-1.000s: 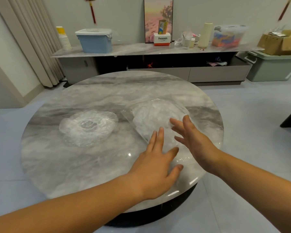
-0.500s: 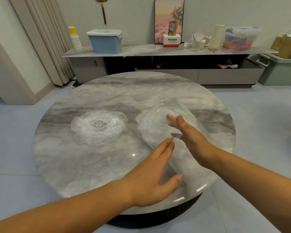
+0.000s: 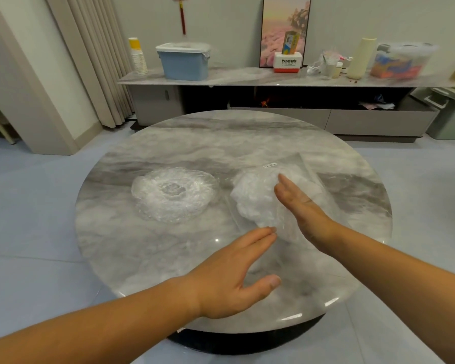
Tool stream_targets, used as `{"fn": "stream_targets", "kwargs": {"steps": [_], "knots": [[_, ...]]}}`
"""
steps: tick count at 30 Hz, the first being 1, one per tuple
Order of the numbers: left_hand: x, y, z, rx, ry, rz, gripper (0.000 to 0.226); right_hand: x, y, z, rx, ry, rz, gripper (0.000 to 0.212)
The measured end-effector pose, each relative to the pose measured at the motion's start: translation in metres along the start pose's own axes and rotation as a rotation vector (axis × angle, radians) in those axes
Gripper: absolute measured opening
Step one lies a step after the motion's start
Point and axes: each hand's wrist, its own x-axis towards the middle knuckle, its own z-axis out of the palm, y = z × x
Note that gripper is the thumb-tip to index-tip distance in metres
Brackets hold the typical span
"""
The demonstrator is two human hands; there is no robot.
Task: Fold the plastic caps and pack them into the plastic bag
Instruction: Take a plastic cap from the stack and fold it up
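Left hand: the left hand [image 3: 237,274] is held flat over the near end of the bag, fingers straight and together, thumb spread; contact cannot be told.
Right hand: the right hand [image 3: 302,206] is laid edge-on against the bag's filled part, fingers straight and nothing gripped.
Bag: a clear plastic bag [image 3: 309,168] is laid slantwise on the table's right half.
Packed caps: crumpled white plastic caps [image 3: 252,198] are seen bunched inside it.
Loose caps: a stack of clear ruffled plastic caps [image 3: 174,198] is set left of the bag, apart from it.
Table: a round grey marble table [image 3: 221,137].
Far wall: a long marble-topped sideboard [image 3: 247,78] is loaded with a pale blue lidded box [image 3: 184,63] and a stack of paper cups [image 3: 138,57].
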Motion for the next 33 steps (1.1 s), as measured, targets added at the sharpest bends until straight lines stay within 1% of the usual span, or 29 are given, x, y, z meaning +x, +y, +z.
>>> {"fn": "stream_targets", "kwargs": {"steps": [4, 6, 9, 13, 17, 19, 22, 24, 26, 28, 30, 31, 32, 33], "knots": [[0.005, -0.002, -0.001, 0.026, -0.010, 0.001, 0.084, -0.004, 0.004, -0.005, -0.050, 0.036, -0.010, 0.096], [0.008, -0.003, -0.002, 0.025, -0.004, -0.011, 0.084, -0.008, 0.006, -0.007, -0.124, 0.066, -0.055, 0.092], [0.011, -0.003, -0.001, 0.018, 0.006, -0.025, 0.084, -0.014, 0.010, -0.009, -0.222, 0.113, -0.097, 0.092], [0.017, -0.003, 0.000, 0.036, 0.007, -0.015, 0.083, -0.031, 0.013, -0.012, -0.225, 0.094, -0.065, 0.089], [0.023, -0.002, 0.001, 0.030, 0.017, -0.019, 0.079, -0.054, 0.012, -0.015, -0.238, 0.114, -0.050, 0.077], [0.026, 0.000, 0.001, 0.021, 0.009, -0.026, 0.074, -0.063, 0.011, -0.016, -0.370, 0.202, -0.142, 0.065], [0.029, 0.003, -0.003, -0.017, -0.008, -0.005, 0.072, -0.070, -0.001, -0.011, -0.566, 0.369, -0.379, 0.039], [0.027, 0.004, -0.007, -0.058, -0.002, 0.044, 0.062, -0.071, -0.013, -0.005, -0.632, 0.405, -0.553, 0.029], [0.022, 0.001, -0.013, -0.132, 0.059, 0.095, 0.046, -0.068, -0.024, 0.004, -0.679, 0.369, -0.702, 0.026], [0.015, -0.008, -0.024, -0.208, 0.200, 0.073, 0.037, -0.063, -0.030, 0.013, -0.727, 0.298, -0.761, 0.029], [0.010, -0.020, -0.037, -0.232, 0.371, -0.020, 0.029, -0.056, -0.030, 0.023, -0.818, 0.204, -0.739, 0.033], [0.008, -0.029, -0.044, -0.202, 0.433, -0.094, 0.024, -0.052, -0.030, 0.028, -0.890, 0.148, -0.724, 0.036], [0.006, -0.038, -0.051, -0.147, 0.457, -0.177, 0.024, -0.047, -0.029, 0.034, -0.971, 0.094, -0.709, 0.040], [0.004, -0.047, -0.058, -0.085, 0.444, -0.269, 0.029, -0.044, -0.029, 0.039, -1.052, 0.039, -0.687, 0.043]]}}
